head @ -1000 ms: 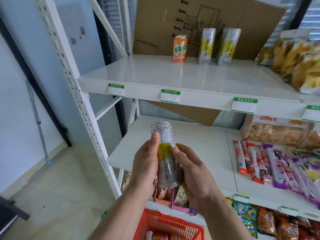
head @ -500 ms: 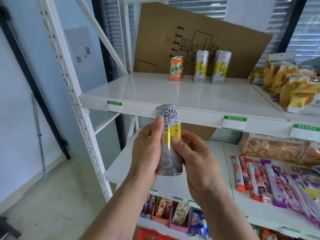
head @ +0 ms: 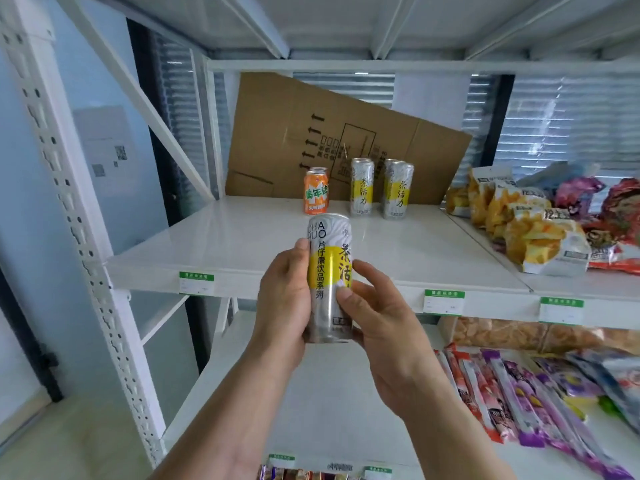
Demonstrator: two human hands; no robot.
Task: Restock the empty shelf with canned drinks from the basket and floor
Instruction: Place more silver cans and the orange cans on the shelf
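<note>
I hold a tall silver and yellow can [head: 329, 271] upright in front of the white shelf's [head: 242, 244] front edge. My left hand [head: 285, 299] grips its left side, thumb up along the can. My right hand [head: 377, 317] pinches its right side with thumb and fingers. At the back of the shelf stand an orange can [head: 316, 192] and two silver and yellow cans [head: 362, 187] [head: 399, 190], with another one partly hidden behind the right one. The basket is out of view.
A flattened cardboard box [head: 311, 133] leans behind the cans. Snack bags [head: 533, 216] fill the shelf to the right. A lower shelf [head: 329, 403] holds candy packets [head: 519, 393] on its right. The upright post [head: 79, 216] stands at the left.
Both hands have lifted the can from below the shelf edge up to shelf height and turned its label round. The view has tilted up, so the basket dropped out of sight.
</note>
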